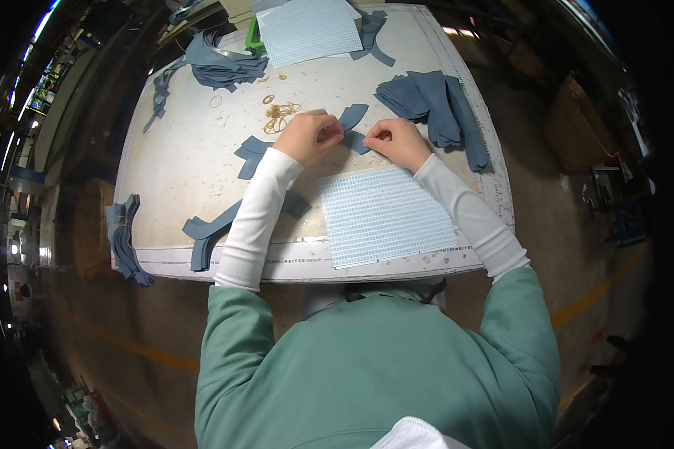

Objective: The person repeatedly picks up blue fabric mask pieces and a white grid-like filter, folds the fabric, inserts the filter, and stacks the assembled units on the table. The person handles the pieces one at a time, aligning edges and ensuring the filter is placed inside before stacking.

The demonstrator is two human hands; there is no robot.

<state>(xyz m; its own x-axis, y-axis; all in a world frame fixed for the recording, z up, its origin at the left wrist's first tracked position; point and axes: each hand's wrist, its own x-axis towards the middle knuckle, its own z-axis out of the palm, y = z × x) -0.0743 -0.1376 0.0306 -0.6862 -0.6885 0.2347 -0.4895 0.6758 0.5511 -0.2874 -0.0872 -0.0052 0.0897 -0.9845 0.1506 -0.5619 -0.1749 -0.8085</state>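
Curved dark-blue fabric pieces [253, 157] lie in a small stack mid-table, reaching to the right under my left hand [312, 138]. That hand is closed over the pieces with curled fingers; what it grips is hidden. My right hand [399, 144] is closed in a pinch, thumb and fingertips together at the edge of a blue fabric end [357, 142]. Whether it grips the cloth or something tiny is too small to tell. Below the hands lies a pale sheet of small printed labels [386, 217]. Another curved fabric stack [211, 228] lies by my left forearm.
Loose rubber bands [277, 117] lie beyond my left hand. Blue fabric piles sit at the far left [221, 63] and right [434, 105]. A tied bundle [126, 236] hangs over the left edge of the white table [165, 187]. More label sheets [307, 34] lie at the back.
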